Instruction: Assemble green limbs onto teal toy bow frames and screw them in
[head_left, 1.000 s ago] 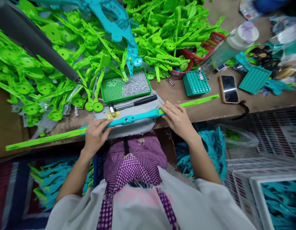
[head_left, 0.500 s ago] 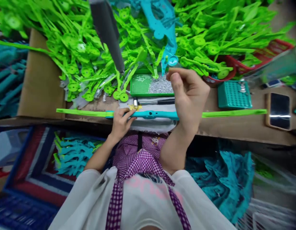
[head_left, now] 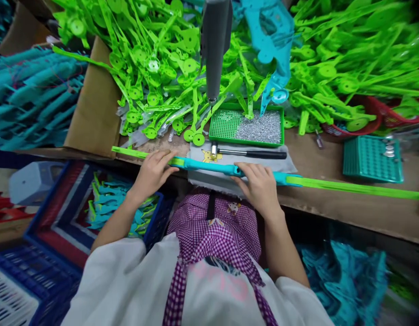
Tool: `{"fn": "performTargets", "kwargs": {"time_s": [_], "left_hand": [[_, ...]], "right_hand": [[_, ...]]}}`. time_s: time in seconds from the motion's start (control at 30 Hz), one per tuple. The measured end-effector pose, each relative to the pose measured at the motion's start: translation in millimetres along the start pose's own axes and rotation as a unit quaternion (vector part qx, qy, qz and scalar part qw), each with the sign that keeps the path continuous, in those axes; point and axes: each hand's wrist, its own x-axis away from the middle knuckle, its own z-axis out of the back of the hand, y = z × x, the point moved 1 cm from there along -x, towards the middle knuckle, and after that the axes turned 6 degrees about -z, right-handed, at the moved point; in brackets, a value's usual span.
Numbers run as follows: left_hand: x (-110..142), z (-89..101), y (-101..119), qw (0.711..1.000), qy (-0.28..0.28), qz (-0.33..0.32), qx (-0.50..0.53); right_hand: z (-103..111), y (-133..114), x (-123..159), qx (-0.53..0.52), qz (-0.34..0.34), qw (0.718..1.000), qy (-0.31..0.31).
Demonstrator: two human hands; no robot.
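- Bar [head_left: 211, 166], blue with green ends, lies at the hammer's [head_left: 260, 154] six o'clock.
- My right hand [head_left: 259, 184], raised moments ago, grips its middle, likely steadying it.
- My left hand [head_left: 153, 170] pinches its nine-o'clock side.

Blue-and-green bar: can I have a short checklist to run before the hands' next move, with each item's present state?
1. Left hand on the blue-and-green bar: ok, fingers around it near its left join.
2. Right hand on the bar: ok, on the blue stretch, beside a hole.
3. Hammer out from under the hands: ok, lying on the grey cloth beyond the bar.
4. Green tray unobstructed: not ok, green and blue parts reach over its far edge.
5. Bar's right end free: cannot tell, it runs out of the picture.
6. Bar's underside sound: cannot tell, hidden from this view.
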Motion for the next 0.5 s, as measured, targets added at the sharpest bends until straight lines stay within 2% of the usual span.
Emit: {"fn": "performTargets", "kwargs": {"time_s": [0.1,0.17,0.3,0.5], "left_hand": [[1.6,-0.9,-12.3,0.996,-0.084,-0.005,0.014],[-1.0,-8.2,-12.6,0.994,-0.105,0.005,0.02],[-2.4,-20.2,-7.6,0.996,-0.089,0.022,0.016],[3.0,-24.5,-14.0,0.999,-0.048,0.02,0.004]], "right_hand": [[1.3,-0.6,-0.7,0.009,0.005,1.0,0.006],[0.8,-0.6,0.3,0.012,0.001,1.0,0.004],[-2.0,-0.4,4.1,0.009,-0.009,1.0,-0.003],[-4.9,-0.7,3.7,0.003,-0.038,0.999,-0.036]]}}
